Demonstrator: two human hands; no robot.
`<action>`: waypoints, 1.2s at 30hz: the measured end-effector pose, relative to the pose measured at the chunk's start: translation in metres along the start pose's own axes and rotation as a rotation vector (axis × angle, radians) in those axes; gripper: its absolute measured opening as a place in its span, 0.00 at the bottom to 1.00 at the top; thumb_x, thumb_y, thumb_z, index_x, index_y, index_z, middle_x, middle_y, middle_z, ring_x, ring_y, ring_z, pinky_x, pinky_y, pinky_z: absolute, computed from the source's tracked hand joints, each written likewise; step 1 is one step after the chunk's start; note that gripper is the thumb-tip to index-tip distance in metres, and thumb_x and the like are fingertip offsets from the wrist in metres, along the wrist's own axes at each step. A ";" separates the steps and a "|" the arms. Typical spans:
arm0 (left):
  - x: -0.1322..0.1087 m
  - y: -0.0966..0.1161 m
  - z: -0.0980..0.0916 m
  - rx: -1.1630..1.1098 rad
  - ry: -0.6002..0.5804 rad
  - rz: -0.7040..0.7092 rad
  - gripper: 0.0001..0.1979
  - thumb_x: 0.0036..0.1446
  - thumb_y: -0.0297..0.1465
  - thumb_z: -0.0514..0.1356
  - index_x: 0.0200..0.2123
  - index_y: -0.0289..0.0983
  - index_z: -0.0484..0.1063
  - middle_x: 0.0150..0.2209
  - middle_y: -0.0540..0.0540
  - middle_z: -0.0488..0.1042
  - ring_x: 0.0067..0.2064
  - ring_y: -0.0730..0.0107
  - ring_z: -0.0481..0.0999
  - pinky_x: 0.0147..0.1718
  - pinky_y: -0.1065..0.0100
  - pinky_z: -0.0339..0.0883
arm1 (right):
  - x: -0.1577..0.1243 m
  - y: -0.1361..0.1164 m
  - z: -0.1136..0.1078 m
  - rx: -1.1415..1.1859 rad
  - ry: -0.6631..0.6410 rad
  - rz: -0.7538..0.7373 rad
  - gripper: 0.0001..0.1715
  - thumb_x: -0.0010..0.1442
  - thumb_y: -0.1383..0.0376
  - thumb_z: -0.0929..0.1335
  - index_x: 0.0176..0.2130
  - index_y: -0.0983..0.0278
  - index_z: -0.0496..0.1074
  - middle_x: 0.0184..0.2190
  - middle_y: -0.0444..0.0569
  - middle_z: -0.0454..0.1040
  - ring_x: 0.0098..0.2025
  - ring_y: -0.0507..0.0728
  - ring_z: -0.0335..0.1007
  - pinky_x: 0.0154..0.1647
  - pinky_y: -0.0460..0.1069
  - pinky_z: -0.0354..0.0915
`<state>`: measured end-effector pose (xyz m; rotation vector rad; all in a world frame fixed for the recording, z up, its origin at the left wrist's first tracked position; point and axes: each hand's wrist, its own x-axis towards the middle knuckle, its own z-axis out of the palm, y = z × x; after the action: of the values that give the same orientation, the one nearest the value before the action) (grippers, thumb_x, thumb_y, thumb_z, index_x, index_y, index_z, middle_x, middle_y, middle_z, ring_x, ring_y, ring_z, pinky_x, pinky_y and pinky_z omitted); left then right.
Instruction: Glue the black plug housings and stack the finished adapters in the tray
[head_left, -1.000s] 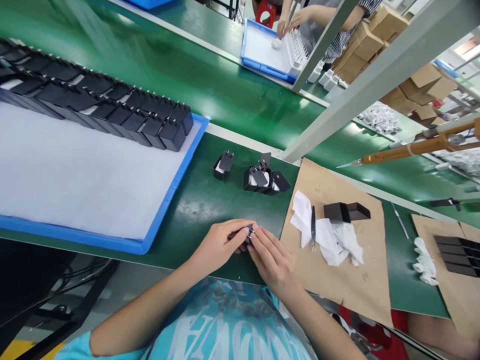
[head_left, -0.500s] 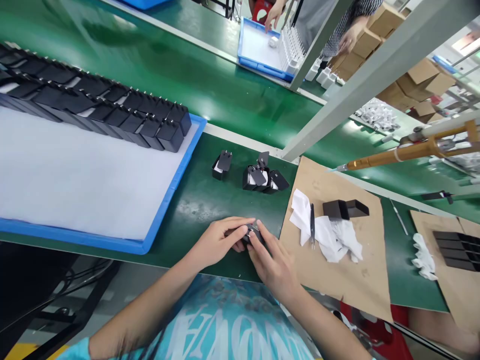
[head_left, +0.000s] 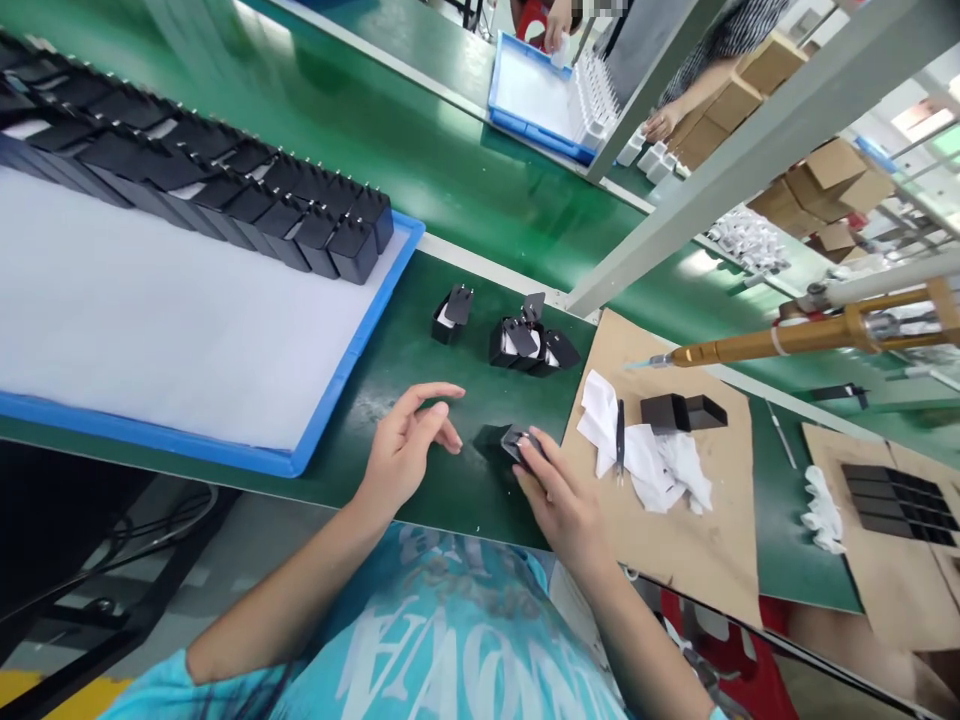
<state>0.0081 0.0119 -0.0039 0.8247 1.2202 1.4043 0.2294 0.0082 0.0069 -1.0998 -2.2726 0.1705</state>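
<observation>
Just above the green table, my left hand (head_left: pixel 405 445) has its fingers apart and nothing in it. To its right, my right hand (head_left: pixel 559 495) has its fingers around a small black plug casing (head_left: pixel 516 441). Behind my hands lie a black casing with a pronged cover (head_left: pixel 452 311) and a cluster of black casings (head_left: pixel 525 343) with tilted covers and white parts inside. On the left, rows of black chargers (head_left: pixel 353 248) with metal prongs stand in a blue tray (head_left: pixel 296 462) lined with white.
Brown paper (head_left: pixel 675 548) on the right bears tweezers (head_left: pixel 620 440), white cloths (head_left: pixel 651 475) and two black boxes (head_left: pixel 664 412). A gold tool (head_left: pixel 750 345) reaches in above it. A metal post (head_left: pixel 720 165) slants across. Another person's hands (head_left: pixel 664 120) are beyond the table.
My left hand has come off the black casing, moved left and opened. My right hand still holds the casing, slightly farther right. The view has shifted a little.
</observation>
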 end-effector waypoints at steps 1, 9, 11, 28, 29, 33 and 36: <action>0.001 0.000 0.000 -0.001 -0.004 -0.005 0.12 0.64 0.38 0.57 0.47 0.40 0.73 0.38 0.47 0.78 0.27 0.75 0.75 0.29 0.70 0.73 | -0.002 0.002 0.002 0.022 0.058 0.002 0.35 0.59 0.73 0.70 0.63 0.58 0.62 0.57 0.55 0.74 0.53 0.60 0.77 0.51 0.51 0.76; 0.001 -0.002 0.000 0.047 -0.049 0.102 0.11 0.64 0.37 0.56 0.48 0.41 0.71 0.48 0.45 0.74 0.37 0.71 0.76 0.35 0.67 0.76 | -0.014 0.008 0.029 0.386 0.086 0.175 0.26 0.59 0.72 0.70 0.55 0.58 0.66 0.56 0.57 0.74 0.57 0.60 0.73 0.51 0.54 0.75; -0.001 -0.003 0.000 0.139 -0.170 0.213 0.16 0.62 0.38 0.59 0.52 0.43 0.69 0.51 0.44 0.73 0.49 0.64 0.75 0.47 0.61 0.74 | -0.011 0.002 0.030 0.648 0.160 0.434 0.20 0.59 0.67 0.71 0.51 0.57 0.68 0.53 0.54 0.76 0.50 0.58 0.78 0.45 0.52 0.77; -0.010 0.014 0.028 0.464 -0.343 0.528 0.33 0.48 0.52 0.67 0.51 0.40 0.66 0.43 0.44 0.75 0.44 0.60 0.74 0.41 0.62 0.71 | 0.011 -0.044 0.021 1.563 -0.100 1.242 0.19 0.56 0.46 0.70 0.34 0.58 0.74 0.32 0.47 0.79 0.36 0.59 0.76 0.41 0.54 0.73; -0.010 0.015 0.028 0.471 -0.339 0.509 0.33 0.47 0.53 0.67 0.51 0.40 0.67 0.42 0.44 0.75 0.42 0.61 0.74 0.40 0.63 0.70 | 0.010 -0.045 0.021 1.564 -0.084 1.254 0.17 0.56 0.48 0.70 0.34 0.58 0.74 0.33 0.47 0.79 0.37 0.58 0.76 0.41 0.53 0.73; -0.011 0.018 0.027 0.498 -0.333 0.428 0.34 0.47 0.57 0.64 0.48 0.39 0.68 0.39 0.46 0.74 0.39 0.62 0.74 0.37 0.64 0.69 | 0.010 -0.049 0.021 1.546 -0.081 1.254 0.13 0.59 0.52 0.69 0.34 0.58 0.75 0.33 0.47 0.78 0.37 0.58 0.75 0.39 0.53 0.74; -0.012 0.019 0.026 0.510 -0.343 0.371 0.34 0.46 0.57 0.65 0.47 0.40 0.69 0.37 0.47 0.74 0.37 0.63 0.74 0.36 0.65 0.69 | 0.010 -0.051 0.021 1.549 -0.140 1.202 0.17 0.61 0.50 0.65 0.38 0.58 0.75 0.32 0.49 0.78 0.35 0.59 0.75 0.33 0.54 0.75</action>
<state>0.0303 0.0084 0.0222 1.6432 1.2056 1.1711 0.1787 -0.0143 0.0125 -1.2005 -0.6198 2.0022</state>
